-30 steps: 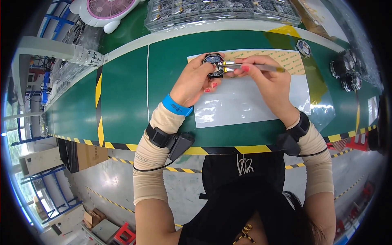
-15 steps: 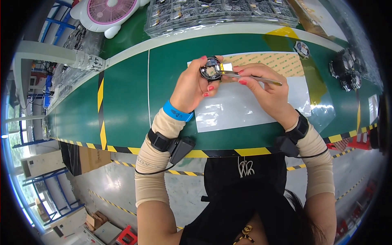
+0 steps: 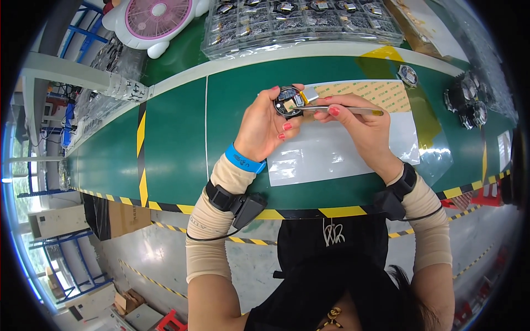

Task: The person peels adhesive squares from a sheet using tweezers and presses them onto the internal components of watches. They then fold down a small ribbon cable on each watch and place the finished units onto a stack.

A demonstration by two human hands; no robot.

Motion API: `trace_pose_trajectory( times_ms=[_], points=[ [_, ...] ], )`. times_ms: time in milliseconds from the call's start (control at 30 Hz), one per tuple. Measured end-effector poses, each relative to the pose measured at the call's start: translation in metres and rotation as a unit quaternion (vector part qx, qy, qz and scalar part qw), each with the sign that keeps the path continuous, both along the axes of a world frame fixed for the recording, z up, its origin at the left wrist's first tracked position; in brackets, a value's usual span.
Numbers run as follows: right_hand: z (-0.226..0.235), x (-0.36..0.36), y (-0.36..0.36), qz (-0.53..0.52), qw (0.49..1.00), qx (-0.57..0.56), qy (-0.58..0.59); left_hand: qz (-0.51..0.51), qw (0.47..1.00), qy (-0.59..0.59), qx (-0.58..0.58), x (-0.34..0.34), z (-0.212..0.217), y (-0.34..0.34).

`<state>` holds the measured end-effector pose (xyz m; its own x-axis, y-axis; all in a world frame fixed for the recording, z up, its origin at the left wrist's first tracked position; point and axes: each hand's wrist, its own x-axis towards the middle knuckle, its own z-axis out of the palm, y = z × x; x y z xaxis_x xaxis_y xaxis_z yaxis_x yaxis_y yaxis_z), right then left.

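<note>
My left hand (image 3: 258,129) is closed around a round black watch casing (image 3: 284,103), its open side showing a circuit board and small parts. A small silver rectangular piece (image 3: 311,94), which looks like a battery, sticks out past the casing's right edge beside a yellow strip. Pinched in my right hand (image 3: 367,132) is a pair of metal tweezers (image 3: 359,110), lying nearly level. Their tips reach the lower right part of the casing's inside; whether they grip anything there is too small to tell. Beneath both hands lies a white glossy sheet (image 3: 342,157) with a tan printed backing strip (image 3: 381,96).
A clear compartment tray (image 3: 298,36) full of watch parts stands at the back, with a pink and white fan (image 3: 157,19) to its left. One loose round part (image 3: 408,76) and a cluster of stacked casings (image 3: 468,99) sit at right. Yellow transparent film (image 3: 433,121) lies beside the sheet.
The tweezer tips have shifted from near the yellow strip to lower inside the casing. The silver piece now sits at a different tilt. The whole view has moved slightly.
</note>
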<state>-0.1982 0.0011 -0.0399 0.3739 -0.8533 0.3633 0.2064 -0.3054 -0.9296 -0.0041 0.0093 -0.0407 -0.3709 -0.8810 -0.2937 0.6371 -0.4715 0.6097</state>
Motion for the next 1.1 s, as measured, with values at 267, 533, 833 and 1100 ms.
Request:
trace_pose_trajectory(
  times_ms=[267, 533, 833, 1100],
  points=[
    [0.001, 0.004, 0.001, -0.024, 0.998, 0.035, -0.035, 0.016, 1.0, -0.016, -0.018, -0.005, 0.003, 0.001],
    [0.004, -0.001, -0.004, -0.006, 0.985, 0.152, -0.083, 0.003, 1.0, -0.019, -0.02, -0.008, 0.007, 0.001],
    [0.034, -0.067, -0.088, -0.241, 0.89, 0.096, -0.375, -0.003, 0.998, -0.052, -0.02, -0.004, -0.003, 0.001],
    [0.028, -0.161, -0.153, -0.462, 0.881, 0.067, -0.082, 0.002, 0.999, -0.051, -0.015, -0.009, -0.001, 0.001]
  ],
)
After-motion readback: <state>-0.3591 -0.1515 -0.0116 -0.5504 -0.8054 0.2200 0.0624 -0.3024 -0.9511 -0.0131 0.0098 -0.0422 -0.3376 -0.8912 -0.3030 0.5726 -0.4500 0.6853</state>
